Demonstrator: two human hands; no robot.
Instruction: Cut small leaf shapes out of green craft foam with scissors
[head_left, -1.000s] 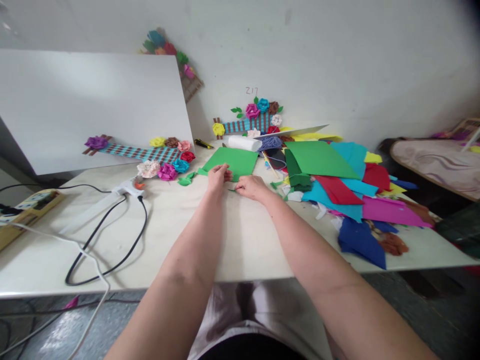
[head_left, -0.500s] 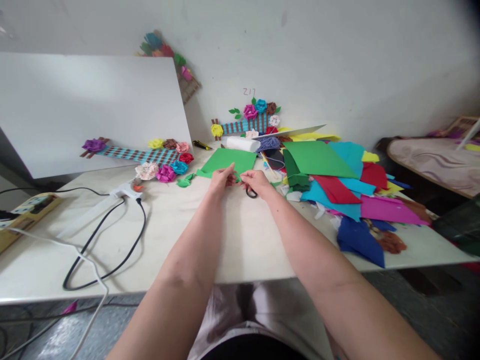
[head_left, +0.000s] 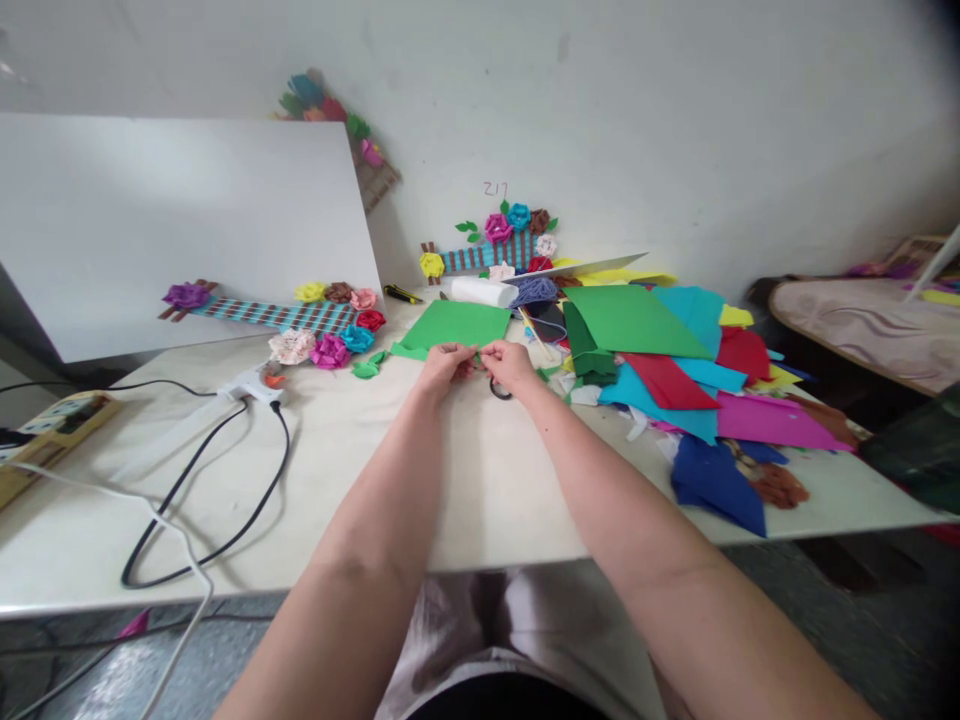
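Note:
Close together over the middle of the table, my left hand (head_left: 450, 364) and my right hand (head_left: 510, 364) meet at the fingertips. Both are closed in a pinch on a small green paper piece (head_left: 478, 360), mostly hidden by the fingers. A black handle loop (head_left: 500, 389), apparently of scissors, shows under my right hand; the blades are out of sight, and whether it is held or lying there I cannot tell. Just behind my hands lies a green paper sheet (head_left: 457, 326). Cut green leaf pieces (head_left: 367, 366) rest to the left of them.
On the right spreads a pile of coloured sheets, with a magenta sheet (head_left: 780, 420) and a blue one (head_left: 716, 485). A glue gun (head_left: 255, 384) with a looping black cord (head_left: 281, 470) lies left. Behind are a utility knife (head_left: 403, 294), a white roll (head_left: 484, 292) and flower-trimmed guitar shapes (head_left: 285, 312).
My fingertips have come closer together around the green piece, and my left fingers have lowered and curled in. The view has shifted slightly.

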